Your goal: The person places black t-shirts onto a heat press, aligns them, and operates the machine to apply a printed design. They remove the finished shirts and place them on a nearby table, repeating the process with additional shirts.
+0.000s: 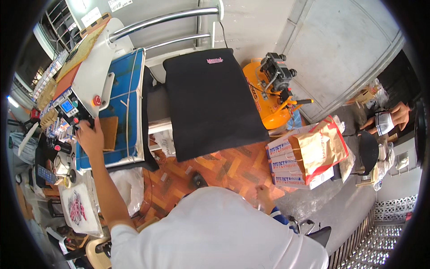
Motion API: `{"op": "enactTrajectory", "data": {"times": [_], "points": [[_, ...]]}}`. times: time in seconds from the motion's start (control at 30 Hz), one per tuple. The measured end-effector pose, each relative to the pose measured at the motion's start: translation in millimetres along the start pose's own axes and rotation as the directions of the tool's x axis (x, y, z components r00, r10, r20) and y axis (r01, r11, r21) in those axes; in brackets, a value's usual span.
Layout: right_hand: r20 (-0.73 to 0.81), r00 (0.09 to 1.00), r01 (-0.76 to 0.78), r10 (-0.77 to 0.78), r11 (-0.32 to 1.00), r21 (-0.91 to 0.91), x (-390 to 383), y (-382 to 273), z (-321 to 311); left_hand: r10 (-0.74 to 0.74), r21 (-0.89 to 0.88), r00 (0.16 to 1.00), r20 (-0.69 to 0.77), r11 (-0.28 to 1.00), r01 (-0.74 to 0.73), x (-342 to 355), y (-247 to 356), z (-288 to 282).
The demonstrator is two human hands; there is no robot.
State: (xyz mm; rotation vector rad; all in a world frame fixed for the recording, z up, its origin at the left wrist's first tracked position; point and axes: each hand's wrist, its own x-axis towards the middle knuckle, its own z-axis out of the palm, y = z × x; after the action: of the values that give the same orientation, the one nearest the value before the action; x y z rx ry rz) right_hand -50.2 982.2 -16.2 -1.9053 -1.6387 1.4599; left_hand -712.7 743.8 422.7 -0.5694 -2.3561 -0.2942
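At nine o'clock, the left hand (91,136) gripped the heat press's rigid black control knob (88,121); right hand (263,193) loosely curled, empty.

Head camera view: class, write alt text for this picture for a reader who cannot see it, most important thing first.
A person's left hand reaches to the control box of a heat press, while the right hand hangs by their white shirt. A black garment lies on a platen, beside an orange air compressor and a brown paper bag.
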Motion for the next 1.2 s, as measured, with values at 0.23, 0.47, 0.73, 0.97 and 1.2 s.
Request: {"op": "enactTrajectory", "data": {"times": [0.23,0.47,0.73,0.97,1.2], "points": [[-0.095,0.982,0.174,-0.161,0.973,0.152,-143.0,-128.8,-40.9,-0.183,0.171,0.95,0.251,0.975,0.143,8.3,19.3,-5.4],[0.068,0.834,0.289,-0.547,0.539,0.792,-188.5,-298.4,-49.4,-0.116,0.068,0.929,0.351,0.993,0.098,-17.7,79.3,-54.1],[0.1,0.281,0.236,-0.955,0.17,0.957,-267.7,-419.1,63.6,0.684,-0.781,0.577,0.447,-0.017,0.624,-183.5,97.8,-119.6],[-0.077,-0.003,0.996,-0.997,-0.01,0.092,-307.2,-488.8,194.5,0.326,-0.496,0.546,0.772,-0.23,0.838,-269.8,-101.2,-34.4],[-0.36,0.173,0.818,-0.917,0.338,-0.466,-142.1,-657.4,190.2,-0.546,0.017,-0.166,0.821,-0.268,0.963,-421.8,-409.2,129.3]]}}
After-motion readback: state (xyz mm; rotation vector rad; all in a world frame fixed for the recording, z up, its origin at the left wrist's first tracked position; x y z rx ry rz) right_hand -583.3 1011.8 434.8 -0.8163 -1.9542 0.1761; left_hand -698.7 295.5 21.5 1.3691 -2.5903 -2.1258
